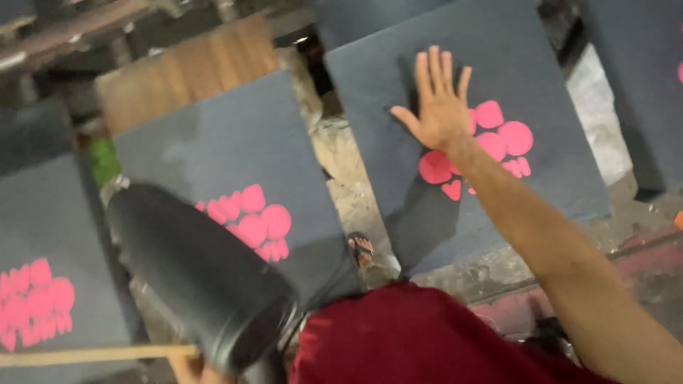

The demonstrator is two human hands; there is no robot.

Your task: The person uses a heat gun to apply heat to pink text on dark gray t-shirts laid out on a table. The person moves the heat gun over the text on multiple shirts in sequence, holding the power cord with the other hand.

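Pink printed shapes, round blobs with a small heart under them (491,146), sit on the dark grey flat fabric panel (555,107) where the right hand (440,114) lies flat, fingers spread wide and palm down, so the grip is open and pinches nothing. I judge that the step in hand is pressing or feeling the print on this panel. The left hand (191,368) is at the bottom edge, mostly hidden behind a large black cylinder-shaped tool (203,274); whether its grip is closed, I cannot tell. A next move would call for care not to smear the pink colour. Similar grey panels with pink prints (245,217) stand to the left on separate worktops, with rough dirty concrete floor (348,171) between them, a wooden board (192,67) behind, and a sandalled foot (361,249) below.
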